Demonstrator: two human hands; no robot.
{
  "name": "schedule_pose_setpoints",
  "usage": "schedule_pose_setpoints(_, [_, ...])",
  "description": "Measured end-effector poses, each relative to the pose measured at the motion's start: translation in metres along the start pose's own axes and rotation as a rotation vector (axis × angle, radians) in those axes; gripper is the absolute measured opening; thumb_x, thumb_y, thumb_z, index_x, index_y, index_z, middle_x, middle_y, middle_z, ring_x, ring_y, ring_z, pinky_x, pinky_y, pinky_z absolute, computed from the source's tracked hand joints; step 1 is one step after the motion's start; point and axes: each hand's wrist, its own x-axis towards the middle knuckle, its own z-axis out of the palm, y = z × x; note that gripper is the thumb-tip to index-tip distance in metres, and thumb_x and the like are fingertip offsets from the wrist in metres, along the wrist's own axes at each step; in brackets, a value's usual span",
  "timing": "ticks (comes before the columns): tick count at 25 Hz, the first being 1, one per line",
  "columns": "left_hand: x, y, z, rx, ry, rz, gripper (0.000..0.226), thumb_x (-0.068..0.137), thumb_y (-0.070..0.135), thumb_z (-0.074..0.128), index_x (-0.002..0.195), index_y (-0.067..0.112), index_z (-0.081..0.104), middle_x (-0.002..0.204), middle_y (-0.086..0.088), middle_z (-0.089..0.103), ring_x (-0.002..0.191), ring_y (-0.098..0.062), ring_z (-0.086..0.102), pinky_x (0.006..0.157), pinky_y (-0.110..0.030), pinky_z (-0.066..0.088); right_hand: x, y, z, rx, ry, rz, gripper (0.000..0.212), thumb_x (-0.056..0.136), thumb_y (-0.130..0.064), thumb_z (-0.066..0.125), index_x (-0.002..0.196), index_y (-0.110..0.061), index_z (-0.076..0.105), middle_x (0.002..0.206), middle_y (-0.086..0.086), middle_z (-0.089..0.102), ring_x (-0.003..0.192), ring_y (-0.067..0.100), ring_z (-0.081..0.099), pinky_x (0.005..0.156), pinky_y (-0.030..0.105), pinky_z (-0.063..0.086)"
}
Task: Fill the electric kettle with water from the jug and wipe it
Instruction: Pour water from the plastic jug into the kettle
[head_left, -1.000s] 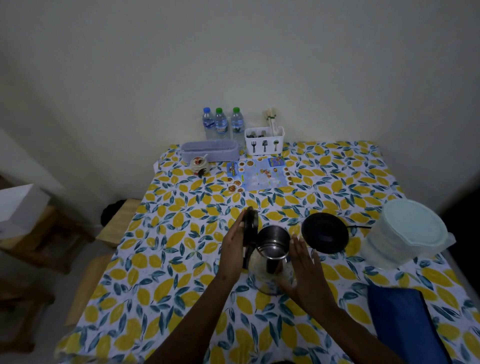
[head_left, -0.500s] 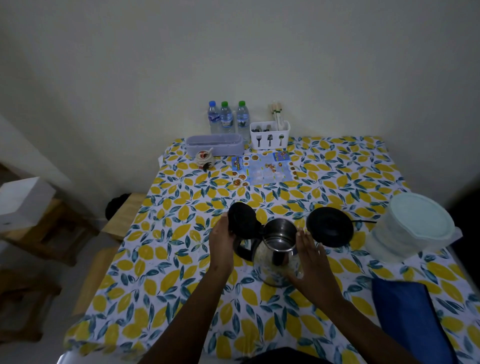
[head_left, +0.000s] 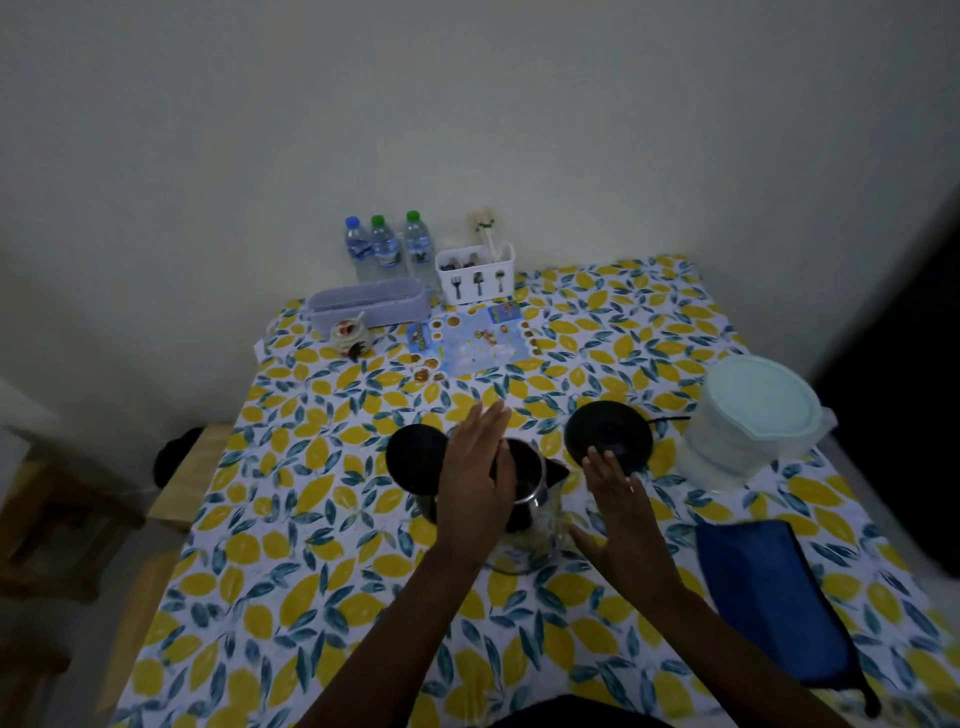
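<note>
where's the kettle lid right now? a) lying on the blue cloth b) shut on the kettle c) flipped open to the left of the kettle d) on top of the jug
c: the black lid stands swung open left of the kettle, whose mouth is uncovered.

Three water bottles (head_left: 387, 248), a cutlery caddy (head_left: 475, 274) and a lilac box (head_left: 369, 307) line the wall.

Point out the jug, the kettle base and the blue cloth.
jug (head_left: 753, 400): head view, on its pale lid.
kettle base (head_left: 608, 434): head view, on the black disc's top.
blue cloth (head_left: 763, 597): head view, on the middle of the folded fabric.
</note>
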Motion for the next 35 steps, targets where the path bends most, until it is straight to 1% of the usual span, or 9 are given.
schedule_pose_setpoints(11, [0.040, 0.081, 0.162, 0.051, -0.526, 0.279, 0.044, 0.100, 0.024, 0.041, 0.142, 0.012, 0.040, 0.151, -0.005, 0.038, 0.144, -0.020, 0.020, 0.119, -0.041, 0.023, -0.070, 0.135, -0.043, 0.023, 0.148, 0.414, 0.072, 0.093, -0.059, 0.035, 0.151, -0.023, 0.014, 0.158, -0.006, 0.009, 0.146, 0.007, -0.002, 0.116, 0.035, 0.006])
schedule_pose_setpoints(13, [0.053, 0.097, 0.189, 0.045, -0.567, 0.334, 0.044, 0.100, 0.021, 0.041, 0.142, 0.009, 0.039, 0.151, -0.008, 0.037, 0.144, -0.023, 0.020, 0.118, -0.040, 0.022, -0.074, 0.161, -0.051, 0.037, 0.215, 0.458, 0.074, 0.094, -0.060, 0.028, 0.148, -0.011, 0.027, 0.153, 0.001, 0.021, 0.144, 0.012, 0.009, 0.115, 0.033, 0.008])
schedule_pose_setpoints(15, [0.065, 0.112, 0.211, 0.052, -0.584, 0.375, 0.045, 0.100, 0.022, 0.040, 0.141, 0.006, 0.040, 0.151, -0.010, 0.037, 0.144, -0.025, 0.021, 0.117, -0.038, 0.019, -0.071, 0.184, -0.059, 0.082, 0.287, 0.514, 0.065, 0.095, -0.049, 0.037, 0.145, -0.008, 0.034, 0.152, 0.002, 0.027, 0.143, 0.018, 0.018, 0.116, 0.035, 0.013])
schedule_pose_setpoints(19, [0.093, 0.138, 0.253, 0.172, -0.615, 0.437, 0.045, 0.100, 0.023, 0.038, 0.138, 0.000, 0.041, 0.149, -0.016, 0.039, 0.143, -0.033, 0.023, 0.116, -0.051, 0.025, -0.039, 0.222, -0.083, 0.279, 0.494, 0.643, 0.051, 0.095, -0.039, 0.036, 0.131, -0.004, 0.050, 0.134, 0.015, 0.052, 0.125, 0.026, 0.043, 0.102, 0.028, 0.029])
schedule_pose_setpoints(22, [0.108, 0.154, 0.278, 0.303, -0.774, 0.391, 0.066, 0.096, 0.048, 0.039, 0.144, 0.003, 0.030, 0.155, -0.015, 0.026, 0.145, -0.034, 0.013, 0.117, -0.053, 0.015, 0.004, 0.254, -0.094, 0.496, 0.599, 0.780, 0.049, 0.095, -0.042, 0.038, 0.115, -0.002, 0.057, 0.114, 0.017, 0.056, 0.107, 0.028, 0.053, 0.087, 0.026, 0.036])
schedule_pose_setpoints(25, [0.109, 0.156, 0.297, 0.533, -0.901, 0.338, 0.095, 0.084, 0.070, 0.041, 0.150, 0.010, 0.009, 0.160, -0.014, 0.003, 0.145, -0.039, -0.001, 0.116, -0.057, 0.006, 0.040, 0.287, -0.090, 0.763, 0.420, 0.851, 0.061, 0.091, -0.055, 0.040, 0.087, 0.003, 0.058, 0.086, 0.019, 0.056, 0.079, 0.023, 0.055, 0.063, 0.028, 0.033])
schedule_pose_setpoints(28, [0.099, 0.149, 0.309, 0.649, -0.883, 0.373, 0.091, 0.089, 0.060, 0.044, 0.150, 0.012, -0.002, 0.159, -0.017, -0.009, 0.143, -0.046, -0.007, 0.113, -0.062, 0.003, 0.052, 0.314, -0.072, 0.724, 0.144, 0.786, 0.082, 0.082, -0.074, 0.032, 0.068, 0.002, 0.056, 0.062, 0.017, 0.056, 0.055, 0.017, 0.053, 0.057, 0.034, 0.036])
schedule_pose_setpoints(32, [0.097, 0.147, 0.313, 0.613, -0.811, 0.394, 0.084, 0.092, 0.057, 0.040, 0.150, 0.009, 0.004, 0.159, -0.020, -0.003, 0.142, -0.048, -0.004, 0.113, -0.062, 0.005, 0.059, 0.336, -0.062, 0.861, 0.042, 0.875, 0.084, 0.082, -0.071, 0.045, 0.064, 0.009, 0.062, 0.055, 0.015, 0.061, 0.056, 0.025, 0.059, 0.061, 0.032, 0.044])
schedule_pose_setpoints(35, [0.096, 0.146, 0.313, 0.651, -0.830, 0.399, 0.083, 0.093, 0.057, 0.037, 0.150, 0.009, 0.001, 0.159, -0.020, -0.005, 0.142, -0.048, -0.005, 0.115, -0.062, 0.007, 0.062, 0.333, -0.067, 1.014, 0.048, 0.944, 0.068, 0.082, -0.062, 0.057, 0.058, 0.002, 0.058, 0.055, 0.016, 0.056, 0.052, 0.025, 0.052, 0.056, 0.031, 0.039])
